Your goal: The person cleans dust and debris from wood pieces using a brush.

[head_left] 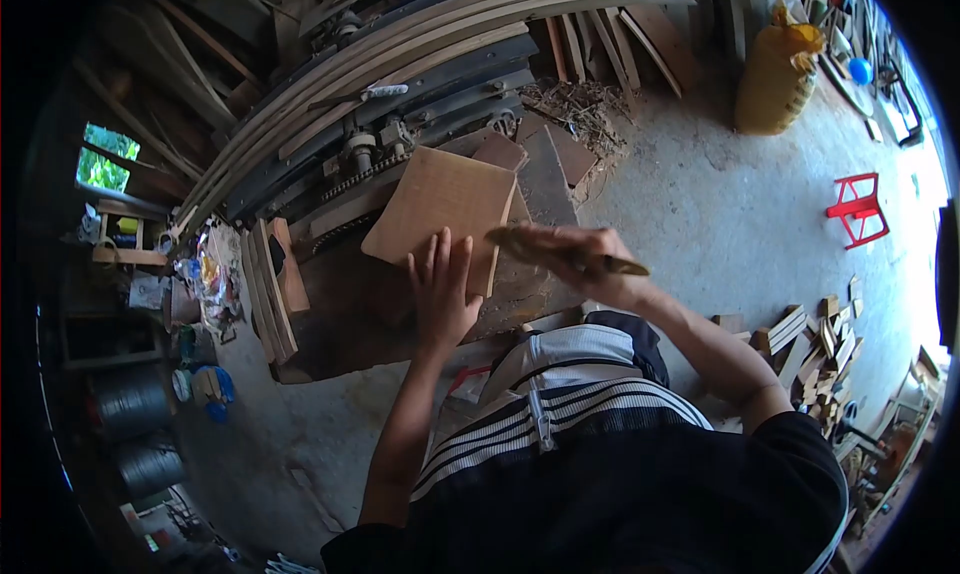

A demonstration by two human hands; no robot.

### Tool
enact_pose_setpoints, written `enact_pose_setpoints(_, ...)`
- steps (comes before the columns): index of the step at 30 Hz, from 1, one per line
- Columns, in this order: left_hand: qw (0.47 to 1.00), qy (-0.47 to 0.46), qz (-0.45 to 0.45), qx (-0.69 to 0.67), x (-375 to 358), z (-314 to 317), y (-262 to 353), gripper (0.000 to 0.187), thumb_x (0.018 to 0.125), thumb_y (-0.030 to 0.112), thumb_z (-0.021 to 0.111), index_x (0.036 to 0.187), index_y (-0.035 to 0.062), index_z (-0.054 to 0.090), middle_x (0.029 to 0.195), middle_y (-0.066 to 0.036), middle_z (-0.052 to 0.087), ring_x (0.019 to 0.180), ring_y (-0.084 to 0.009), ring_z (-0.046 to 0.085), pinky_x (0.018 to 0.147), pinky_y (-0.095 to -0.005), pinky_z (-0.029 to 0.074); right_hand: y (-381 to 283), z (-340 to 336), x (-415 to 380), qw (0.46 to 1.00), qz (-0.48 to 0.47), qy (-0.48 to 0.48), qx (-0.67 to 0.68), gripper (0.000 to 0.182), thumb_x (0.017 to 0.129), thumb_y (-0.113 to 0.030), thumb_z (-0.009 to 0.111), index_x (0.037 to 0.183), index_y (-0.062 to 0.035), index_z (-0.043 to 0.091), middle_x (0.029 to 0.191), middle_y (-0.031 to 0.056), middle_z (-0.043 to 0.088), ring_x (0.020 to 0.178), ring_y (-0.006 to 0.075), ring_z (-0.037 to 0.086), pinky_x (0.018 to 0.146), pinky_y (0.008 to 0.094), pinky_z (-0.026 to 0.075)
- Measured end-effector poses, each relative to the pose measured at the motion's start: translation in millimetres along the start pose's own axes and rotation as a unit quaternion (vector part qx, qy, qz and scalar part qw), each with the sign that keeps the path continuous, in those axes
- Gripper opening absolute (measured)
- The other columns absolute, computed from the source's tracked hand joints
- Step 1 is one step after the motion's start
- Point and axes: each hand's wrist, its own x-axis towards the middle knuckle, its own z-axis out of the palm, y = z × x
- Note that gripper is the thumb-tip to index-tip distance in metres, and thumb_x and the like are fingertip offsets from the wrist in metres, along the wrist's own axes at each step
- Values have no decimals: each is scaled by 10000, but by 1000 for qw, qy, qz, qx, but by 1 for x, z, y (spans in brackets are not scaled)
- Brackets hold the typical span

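The broad, light brown wooden panel (pixel 450 194) is roughly square, its flat face turned upward and one left corner softly rounded. A narrow edge face shows along its right side, giving the panel visible thickness. It sits askew, its far edge slanting down toward the right. The slim, elongated, brownish-yellow hand tool (pixel 518 242) is held at the panel's right side: its front end is at the panel's right edge, its back end juts out farther right. Its middle is covered; blur hides its exact kind and whether its tip touches the panel.
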Motion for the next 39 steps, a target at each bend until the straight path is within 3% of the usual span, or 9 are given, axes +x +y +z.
enact_pose_setpoints(11,992,40,82,-82,37,-59,12,668,759,-61,607,1405,76,500,1358,-157,568,1284,-336,512,1091,-499,347,0,-33,48,970,-12,204,-131,473,896,-126,641,1361,-113,558,1072,165,693,915,292,709,767,362,574)
enact_pose_setpoints(17,987,97,68,-107,42,-40,2,627,784,-35,616,1394,41,493,1383,-190,539,1239,-336,538,1031,-453,406,-44,13,34,993,-73,70,-60,654,764,-107,618,1407,-63,504,1155,213,668,880,271,724,734,350,599)
enact_pose_setpoints(21,981,75,-39,-177,39,-49,-3,620,807,20,663,1398,23,474,1402,-191,526,1208,-340,568,1050,-422,408,-84,-7,37,987,-18,8,157,458,900,-88,623,1350,-35,557,1211,204,657,889,285,724,738,348,608)
enact_pose_setpoints(22,992,96,45,-75,40,-58,-6,584,828,14,665,1387,22,498,1374,-180,558,1205,-352,584,1046,-403,431,-79,-7,45,986,-38,43,158,397,953,-145,620,1329,-30,575,1187,197,670,894,277,720,741,341,606)
enact_pose_setpoints(23,991,98,44,-74,39,-63,-6,584,828,14,665,1387,22,498,1374,-180,558,1205,-352,584,1046,-403,431,-79,-25,45,955,164,-39,242,399,956,-167,617,1329,-29,576,1189,200,668,944,263,704,813,366,596)
enact_pose_setpoints(25,949,94,-58,-297,40,-72,-4,516,857,-13,635,1363,27,537,1350,-180,579,1221,-343,582,1011,-397,468,-22,-20,57,955,160,55,245,410,965,-203,616,1339,-41,570,1206,174,660,1047,251,663,948,378,533)
enact_pose_setpoints(31,960,128,21,-248,28,-119,-5,392,897,4,627,1286,-27,590,1249,-189,648,1139,-306,645,926,-368,518,41,-55,70,940,139,269,159,422,952,-217,647,1324,-29,580,1147,123,700,1018,144,660,874,279,530)
enact_pose_setpoints(37,693,277,-166,-645,19,-114,-35,384,912,18,642,1285,-29,565,1269,-114,595,1168,-194,565,1013,-344,452,13,-42,90,940,90,245,221,432,965,-186,619,1346,5,547,1196,127,668,1064,149,646,893,288,535)
enact_pose_setpoints(39,681,267,-169,-661,17,-103,-46,388,911,16,642,1290,-19,561,1284,-108,585,1187,-198,554,1037,-361,438,-1,-37,104,841,165,234,460,420,969,-198,608,1327,16,555,1173,118,666,1023,172,664,874,312,557)
